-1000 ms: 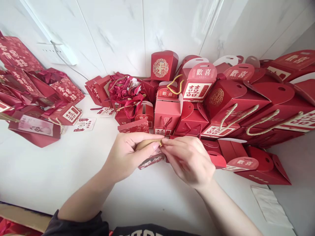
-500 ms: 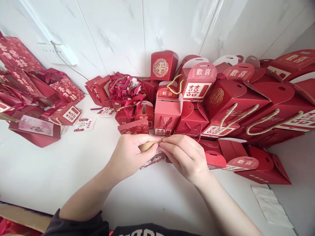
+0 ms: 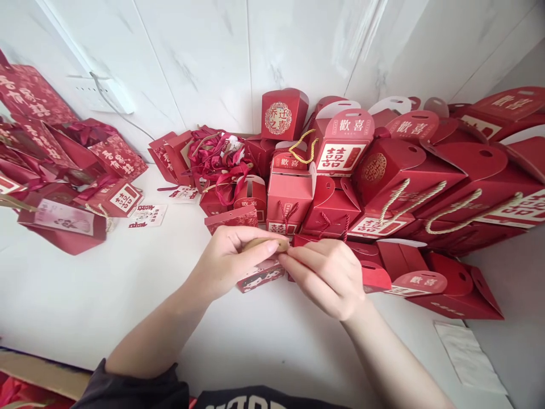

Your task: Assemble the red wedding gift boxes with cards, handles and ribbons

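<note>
Near the frame's centre, the tan strip (image 3: 283, 245) looks smooth and matt; paper or cloth cannot be told. The printed box (image 3: 261, 278) just below it looks like smooth card. At right, the red cartons (image 3: 409, 170) are card with a soft sheen, their rope handles (image 3: 394, 203) twisted and coarse. Left of centre, the ribbons (image 3: 230, 162) shine like satin. The upper wall (image 3: 204, 45) is glossy and marbled; the tabletop (image 3: 145, 284), smooth.

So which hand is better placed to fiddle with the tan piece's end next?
Probably the right hand: its fingertips are right by the end of the tan piece. The left hand pinches that piece under its thumb, so it seems better placed to steady it.
</note>
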